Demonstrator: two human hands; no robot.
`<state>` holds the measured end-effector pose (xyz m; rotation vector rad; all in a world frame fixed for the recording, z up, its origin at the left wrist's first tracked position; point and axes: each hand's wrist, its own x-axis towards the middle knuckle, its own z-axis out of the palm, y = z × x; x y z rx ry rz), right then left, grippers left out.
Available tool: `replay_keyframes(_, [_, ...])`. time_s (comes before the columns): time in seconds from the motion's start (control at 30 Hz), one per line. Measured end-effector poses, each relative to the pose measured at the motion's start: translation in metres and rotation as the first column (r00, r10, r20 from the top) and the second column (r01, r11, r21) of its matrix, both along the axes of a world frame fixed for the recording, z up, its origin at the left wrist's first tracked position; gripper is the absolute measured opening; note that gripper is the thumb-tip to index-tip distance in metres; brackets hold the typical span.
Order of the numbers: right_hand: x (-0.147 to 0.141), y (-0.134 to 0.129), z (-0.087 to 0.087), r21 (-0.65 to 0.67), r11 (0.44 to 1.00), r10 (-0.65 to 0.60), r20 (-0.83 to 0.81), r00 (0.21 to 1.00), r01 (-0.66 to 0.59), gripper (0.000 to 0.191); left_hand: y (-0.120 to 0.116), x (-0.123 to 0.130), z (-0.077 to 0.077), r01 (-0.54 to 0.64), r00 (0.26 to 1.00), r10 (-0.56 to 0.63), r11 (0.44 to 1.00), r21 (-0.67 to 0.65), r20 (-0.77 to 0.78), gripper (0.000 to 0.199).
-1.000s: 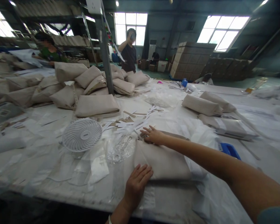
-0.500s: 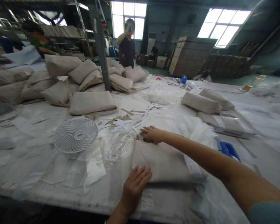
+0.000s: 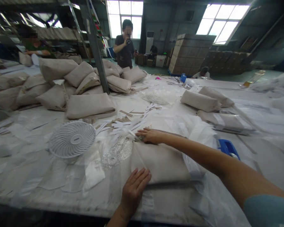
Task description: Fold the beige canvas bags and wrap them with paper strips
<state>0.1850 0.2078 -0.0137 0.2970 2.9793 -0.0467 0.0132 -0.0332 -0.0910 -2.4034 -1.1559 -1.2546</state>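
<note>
A folded beige bundle, apparently fabric or soft leather, lies in front of me, with clear plastic wrap at its right end. My left hand rests flat on its near left corner, fingers stretched. Across the bundle, my right hand lies at the far left edge with fingers extended and its palm down. Close to those fingertips is a small white strip or stick; whether they touch it I cannot tell. Crumpled clear plastic is just left of the bundle.
A white round fan stands at left. Beige bundles are piled behind it by a metal post; several more lie at right. A blue tape dispenser-like object sits beyond my right forearm. Paper strips are scattered mid-table. Other people are in the background.
The view has shifted slightly, moving the table's things a little left in the picture. Both hands keep nearly the same places on the bundle. A person in the background has lowered an arm.
</note>
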Motion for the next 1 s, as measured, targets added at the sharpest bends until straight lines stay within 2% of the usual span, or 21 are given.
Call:
replay_keyframes(0.1, [-0.002, 0.000, 0.014, 0.018, 0.998, -0.060, -0.132, 0.989, 0.063, 0.013, -0.006, -0.001, 0.000, -0.008, 1.000, 0.008, 1.000, -0.004, -0.018, 0.032])
replay_keyframes(0.23, [-0.004, -0.008, 0.052, -0.044, 0.962, -0.273, -0.270, 0.923, 0.271, 0.016, -0.016, 0.000, 0.001, -0.008, 0.998, 0.006, 1.000, -0.027, -0.056, 0.036])
replay_keyframes(0.37, [-0.001, -0.038, 0.084, -0.155, 0.863, -0.502, -0.172, 0.848, 0.480, 0.020, -0.022, 0.002, 0.003, -0.017, 0.999, 0.015, 0.999, -0.044, -0.051, 0.037])
replay_keyframes(0.47, [0.004, -0.070, 0.090, -0.245, 0.857, -0.505, -0.226, 0.833, 0.453, 0.023, -0.024, 0.003, 0.002, -0.024, 0.998, 0.021, 0.998, -0.057, -0.051, 0.038])
replay_keyframes(0.6, [0.013, -0.112, 0.073, -0.329, 0.870, -0.483, -0.417, 0.770, 0.367, 0.036, -0.024, 0.004, 0.000, -0.029, 0.999, 0.027, 0.997, -0.068, -0.034, 0.037])
replay_keyframes(0.7, [0.021, -0.142, 0.050, -0.343, 0.867, -0.495, -0.517, 0.699, 0.361, 0.027, -0.024, 0.006, 0.000, -0.040, 0.999, 0.039, 0.998, -0.058, -0.020, 0.036])
replay_keyframes(0.87, [0.028, -0.190, 0.009, -0.251, 0.883, -0.465, -0.578, 0.670, 0.396, 0.026, -0.026, 0.008, -0.003, -0.105, 0.993, 0.110, 0.991, -0.085, 0.052, 0.028])
replay_keyframes(1.0, [0.028, -0.220, -0.014, -0.192, 0.895, -0.429, -0.619, 0.658, 0.403, 0.030, -0.027, 0.010, -0.009, -0.187, 0.971, 0.201, 0.975, -0.116, 0.128, 0.029])
